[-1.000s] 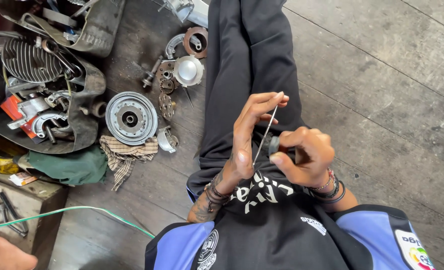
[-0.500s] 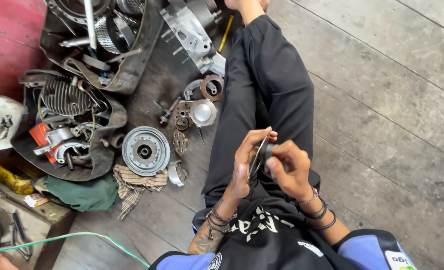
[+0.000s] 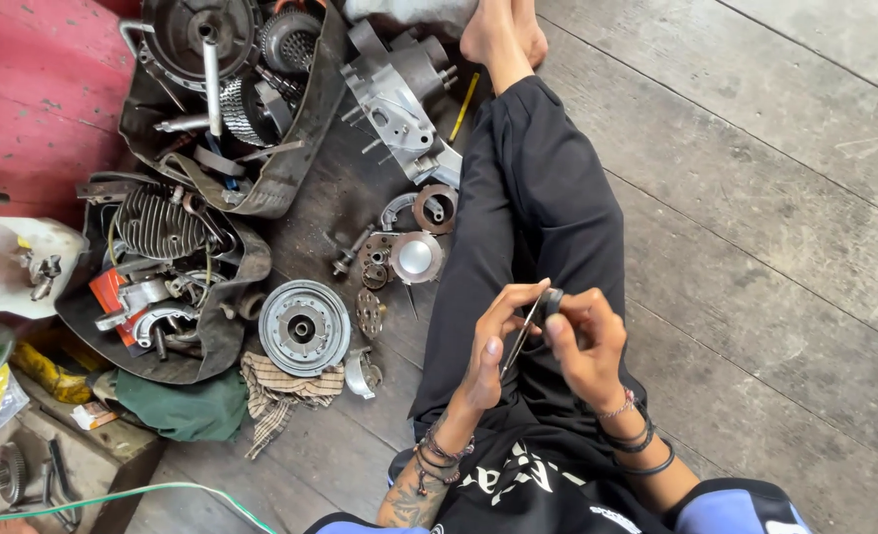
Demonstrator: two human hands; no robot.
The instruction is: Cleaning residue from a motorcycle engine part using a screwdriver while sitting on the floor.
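Seated on plank floor [image 3: 775,198], legs in black trousers [image 3: 538,218] stretched toward 12 o'clock, both hands over the lap.

Left hand [image 3: 493,346]: grip clenched on a thin metal rod [image 3: 520,331], pinched between thumb and fingertips, rod tilted, upper end toward 1 o'clock. Right hand [image 3: 587,341]: grip grasping a small dark round part [image 3: 554,297] at the fingertips. Rod tip meets that part; can't tell if it's inside it. Both held above the thighs, not on the floor.

Containers, all at 9–11 o'clock from the hands:
- Upper black tray [image 3: 305,129] at 11: round engine cover, finned cylinder, gears, a metal tube lying across the lot.
- Lower black tray [image 3: 226,336] at 9: finned cylinder head [image 3: 152,222], red and white parts, bracket pieces, wiring.
- White tub [image 3: 3,252] at far 9: a few small metal fittings.

Loose on the floor between trays and left leg: grey crankcase half [image 3: 399,114] near 12, rusty ring [image 3: 435,208], shiny round cap [image 3: 415,255], small sprocket and bolt just beside it, ribbed round drum [image 3: 303,326], checked rag [image 3: 276,396] touching the drum's lower edge, green cloth [image 3: 177,410] beside the rag. Yellow pencil-like stick [image 3: 465,94] by the knee.

Green cable [image 3: 112,494] runs across at 7–8. Parts lie tight along the left leg; floor from 1 to 5 o'clock carries nothing.
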